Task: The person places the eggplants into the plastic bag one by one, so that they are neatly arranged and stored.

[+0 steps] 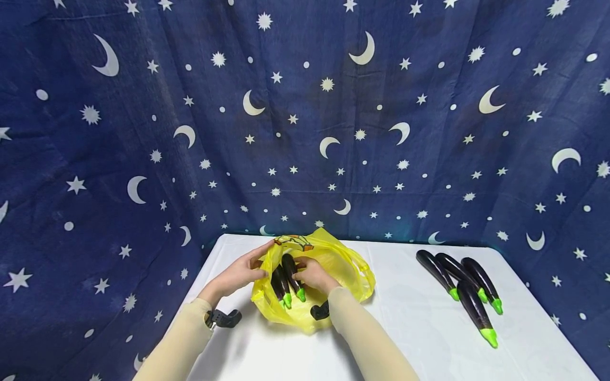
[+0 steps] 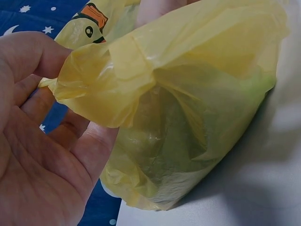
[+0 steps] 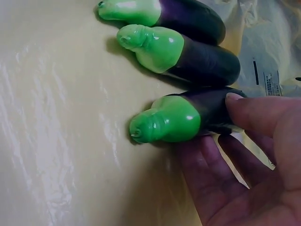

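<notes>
A yellow plastic bag (image 1: pixel 312 309) lies with its mouth spread wide on the table. My left hand (image 1: pixel 241 275) holds the bag's left rim between thumb and fingers; in the left wrist view the crumpled yellow film (image 2: pixel 101 80) is pinched there. Inside the bag, my right hand (image 1: pixel 312 274) grips an eggplant (image 3: pixel 188 117) with a green stem end, thumb on top and fingers underneath. Two more eggplants (image 3: pixel 202 61) lie side by side beyond it in the right wrist view. Part of the right hand's fingers is hidden behind the eggplant.
On the right of the white table (image 1: pixel 381 338) lies a group of several eggplants (image 1: pixel 472 309), some overlapping. A dark blue curtain (image 1: pixel 305 116) with moons and stars hangs behind the table and along its sides.
</notes>
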The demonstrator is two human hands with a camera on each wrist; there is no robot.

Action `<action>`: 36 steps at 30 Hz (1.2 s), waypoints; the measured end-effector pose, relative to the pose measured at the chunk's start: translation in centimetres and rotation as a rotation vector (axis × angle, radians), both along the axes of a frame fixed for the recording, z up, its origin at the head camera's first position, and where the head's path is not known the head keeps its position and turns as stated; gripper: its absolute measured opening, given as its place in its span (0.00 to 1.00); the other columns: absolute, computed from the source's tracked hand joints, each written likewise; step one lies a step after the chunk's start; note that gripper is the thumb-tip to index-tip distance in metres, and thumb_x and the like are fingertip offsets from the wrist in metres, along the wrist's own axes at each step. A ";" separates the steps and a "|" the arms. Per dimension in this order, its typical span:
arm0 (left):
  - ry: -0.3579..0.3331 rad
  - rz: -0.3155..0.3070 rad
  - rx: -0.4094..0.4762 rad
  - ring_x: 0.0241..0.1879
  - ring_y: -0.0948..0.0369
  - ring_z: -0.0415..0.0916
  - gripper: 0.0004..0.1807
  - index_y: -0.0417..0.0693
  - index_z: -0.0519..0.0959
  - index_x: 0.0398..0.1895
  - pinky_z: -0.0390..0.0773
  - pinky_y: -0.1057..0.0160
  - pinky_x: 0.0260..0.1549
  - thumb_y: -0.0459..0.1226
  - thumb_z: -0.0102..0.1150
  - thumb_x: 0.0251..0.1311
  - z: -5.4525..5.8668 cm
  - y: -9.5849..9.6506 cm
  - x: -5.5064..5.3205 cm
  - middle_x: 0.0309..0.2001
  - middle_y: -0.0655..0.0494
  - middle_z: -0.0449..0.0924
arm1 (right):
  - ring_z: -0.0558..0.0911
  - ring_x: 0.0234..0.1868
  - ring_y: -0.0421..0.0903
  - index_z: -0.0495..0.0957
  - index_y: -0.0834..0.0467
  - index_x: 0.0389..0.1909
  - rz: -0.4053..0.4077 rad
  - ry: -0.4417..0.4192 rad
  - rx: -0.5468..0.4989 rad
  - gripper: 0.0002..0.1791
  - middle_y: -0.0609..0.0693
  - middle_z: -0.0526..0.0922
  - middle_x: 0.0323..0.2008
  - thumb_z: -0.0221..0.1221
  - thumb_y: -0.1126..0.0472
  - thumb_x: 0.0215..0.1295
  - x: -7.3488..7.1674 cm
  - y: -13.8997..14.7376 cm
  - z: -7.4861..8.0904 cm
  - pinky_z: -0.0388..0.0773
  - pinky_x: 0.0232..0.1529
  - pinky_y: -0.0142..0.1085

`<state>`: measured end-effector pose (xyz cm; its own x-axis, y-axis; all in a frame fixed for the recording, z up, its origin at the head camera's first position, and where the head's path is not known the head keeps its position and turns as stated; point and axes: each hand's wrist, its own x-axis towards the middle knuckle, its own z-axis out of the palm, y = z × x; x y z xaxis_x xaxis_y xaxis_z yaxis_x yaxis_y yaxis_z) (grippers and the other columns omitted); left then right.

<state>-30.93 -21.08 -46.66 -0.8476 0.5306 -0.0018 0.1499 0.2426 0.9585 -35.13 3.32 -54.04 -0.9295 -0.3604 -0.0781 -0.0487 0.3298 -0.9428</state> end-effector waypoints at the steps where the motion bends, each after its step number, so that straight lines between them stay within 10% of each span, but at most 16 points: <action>1: -0.002 0.001 -0.001 0.68 0.49 0.69 0.48 0.60 0.52 0.83 0.74 0.56 0.60 0.26 0.59 0.62 0.1 0.1 0.0 0.80 0.60 0.52 | 0.82 0.47 0.53 0.70 0.66 0.70 -0.006 0.001 0.005 0.32 0.64 0.79 0.57 0.64 0.71 0.63 0.1 0.0 0.0 0.83 0.41 0.45; 20: 0.001 -0.006 -0.009 0.69 0.48 0.67 0.48 0.59 0.51 0.83 0.72 0.55 0.62 0.28 0.60 0.63 0.2 0.7 -0.3 0.81 0.59 0.51 | 0.82 0.49 0.55 0.69 0.67 0.70 -0.019 -0.014 -0.003 0.34 0.69 0.74 0.62 0.65 0.69 0.63 0.7 1.9 1.0 0.85 0.41 0.49; 36: 0.066 0.093 -0.069 0.65 0.50 0.71 0.46 0.60 0.53 0.83 0.73 0.57 0.59 0.28 0.58 0.63 -0.5 0.4 0.2 0.80 0.58 0.54 | 0.83 0.52 0.57 0.72 0.63 0.70 0.195 0.250 0.136 0.31 0.63 0.79 0.60 0.64 0.65 0.65 4.7 5.1 3.7 0.80 0.50 0.44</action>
<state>-30.71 -20.64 -47.17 -0.8928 0.4500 0.0224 0.1862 0.3232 0.9278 -30.47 8.38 -50.33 -0.8406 -0.5352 0.0835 -0.3469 0.4136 -0.8418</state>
